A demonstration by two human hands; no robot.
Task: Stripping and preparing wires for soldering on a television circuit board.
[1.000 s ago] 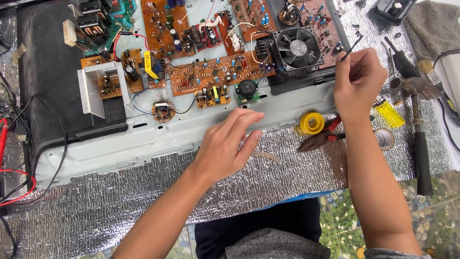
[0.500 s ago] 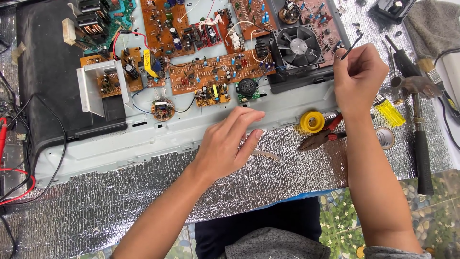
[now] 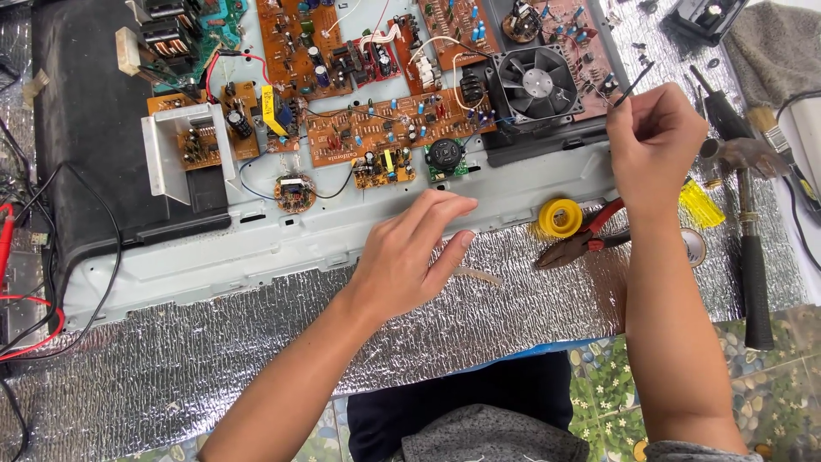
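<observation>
My left hand (image 3: 410,252) rests palm down on the front rim of a pale grey metal chassis (image 3: 256,248), fingers loosely apart and holding nothing. My right hand (image 3: 654,145) is raised beside the chassis's right end, pinching a thin dark pointed tool (image 3: 629,83) whose tip points toward the brown circuit board next to a black cooling fan (image 3: 534,85). Several orange-brown circuit boards (image 3: 393,128) with small components fill the chassis.
On the crinkled silver foil mat (image 3: 256,359) lie a yellow tape roll (image 3: 560,216), red-handled pliers (image 3: 581,244), a yellow-handled screwdriver (image 3: 701,205), a hammer (image 3: 751,257) and a brush. Red and black wires (image 3: 30,308) trail at the left edge. A grey cloth lies top right.
</observation>
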